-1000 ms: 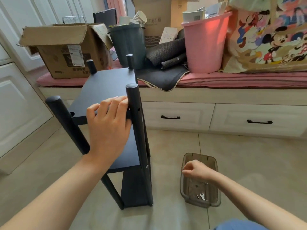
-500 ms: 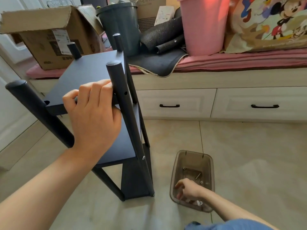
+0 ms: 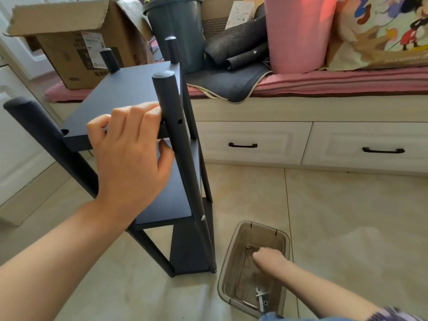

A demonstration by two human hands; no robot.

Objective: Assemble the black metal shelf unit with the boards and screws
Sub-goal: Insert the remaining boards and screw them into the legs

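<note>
Right hand point(image 3: 268, 259) deeper in bin point(image 3: 283, 242), fingertips hidden

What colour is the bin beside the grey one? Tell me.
Pink bin, clearest in the head view.

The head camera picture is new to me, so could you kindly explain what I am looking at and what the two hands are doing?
There is no machine here: a person wears a camera on the head, so you look forward and down along their own arms. The left hand grips the front edge of the top board of a black shelf unit, beside a post with open screw holes. The right hand reaches into a brown plastic bin on the tiled floor; a small wrench lies in it. Whether the fingers hold anything, I cannot tell. Behind, a bench carries a cardboard box and a pink bucket.
</note>
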